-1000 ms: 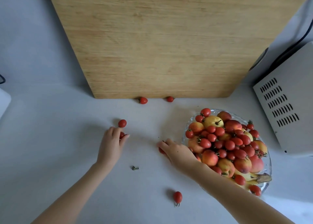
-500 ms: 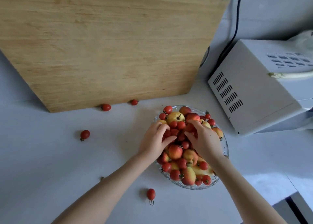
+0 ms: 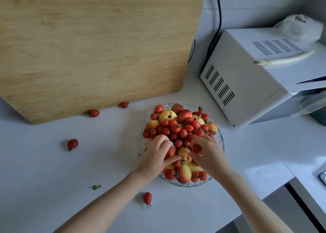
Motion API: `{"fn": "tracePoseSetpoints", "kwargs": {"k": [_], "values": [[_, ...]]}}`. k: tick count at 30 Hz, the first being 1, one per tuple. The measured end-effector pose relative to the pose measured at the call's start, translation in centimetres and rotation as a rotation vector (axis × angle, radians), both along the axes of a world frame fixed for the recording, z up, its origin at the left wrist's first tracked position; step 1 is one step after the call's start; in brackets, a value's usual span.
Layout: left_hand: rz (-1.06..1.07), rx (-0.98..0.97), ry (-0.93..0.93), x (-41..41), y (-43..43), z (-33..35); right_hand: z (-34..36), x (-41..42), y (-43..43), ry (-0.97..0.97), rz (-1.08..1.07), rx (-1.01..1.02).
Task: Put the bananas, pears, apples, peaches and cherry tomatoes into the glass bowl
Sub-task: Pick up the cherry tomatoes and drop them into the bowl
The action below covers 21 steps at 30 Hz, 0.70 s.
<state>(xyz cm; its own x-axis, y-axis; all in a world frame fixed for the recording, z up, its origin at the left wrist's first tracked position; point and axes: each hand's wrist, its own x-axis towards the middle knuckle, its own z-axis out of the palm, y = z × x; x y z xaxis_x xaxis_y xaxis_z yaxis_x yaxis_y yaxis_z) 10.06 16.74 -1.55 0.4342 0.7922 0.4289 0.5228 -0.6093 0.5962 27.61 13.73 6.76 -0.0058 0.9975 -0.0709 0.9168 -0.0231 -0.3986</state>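
Glass bowl point(image 3: 217, 139) is heaped well over its rim w/ fruit, and both your hands are on the near side of the pile. Left hand point(image 3: 157, 156) lies fingers-down on the mound, loosely curled; can't tell if it's holding anything or just steadying. Right hand point(image 3: 207, 151) is cupped w/ a cherry tomato point(image 3: 196, 148) pinched at the fingertips, over the bowl's near-right part. Best way to do this bit, IMO: set that tomato into a dip between bigger fruit, not on a slope, and ease off slowly, since the pile is round on round and looks ready to shed. Keep the left hand as a fence on the near edge while the right lets go. Bowl contents: lots of cherry tomatoes on top and in the middle, a yellow pear w/ stem point(image 3: 167, 115) at the back, red-yellow peaches or apples (can't split them for sure) round the edges, e.g. one at the front point(image 3: 184, 173). Bananas aren't clearly visible. Still outside on the white counter point(image 3: 53, 171): four tomatoes, i.e. two point(image 3: 94, 113) point(image 3: 124, 104) against the wooden cutting board point(image 3: 88, 47), one far left point(image 3: 72, 143), one near your left forearm point(image 3: 147, 198). Those seem the only task items left.
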Motion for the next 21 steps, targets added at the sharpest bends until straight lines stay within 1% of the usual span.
{"fn": "tracePoseSetpoints", "kwargs": {"k": [2,5,8,12,17,21], "values": [[-0.059,0.006,0.025,0.7,-0.2,-0.6,-0.4,0.9,-1.4,0.013,-0.071,-0.028],[-0.087,0.03,0.052,0.8,-0.2,-1.1,-1.9,0.9,-2.9,-0.007,-0.066,-0.122],[-0.067,0.075,0.105,0.4,-0.1,-1.2,-3.3,0.5,-3.7,-0.037,-0.076,-0.142],[0.019,0.128,0.194,-0.6,0.0,-1.4,-3.4,0.6,-3.8,-0.058,-0.103,-0.117],[0.046,0.09,0.242,-2.0,0.0,-1.3,-2.0,0.5,-3.4,-0.044,-0.09,-0.072],[0.049,0.055,0.248,-3.2,-0.1,-0.6,-0.2,-1.0,-2.3,0.028,-0.043,0.025]]}}
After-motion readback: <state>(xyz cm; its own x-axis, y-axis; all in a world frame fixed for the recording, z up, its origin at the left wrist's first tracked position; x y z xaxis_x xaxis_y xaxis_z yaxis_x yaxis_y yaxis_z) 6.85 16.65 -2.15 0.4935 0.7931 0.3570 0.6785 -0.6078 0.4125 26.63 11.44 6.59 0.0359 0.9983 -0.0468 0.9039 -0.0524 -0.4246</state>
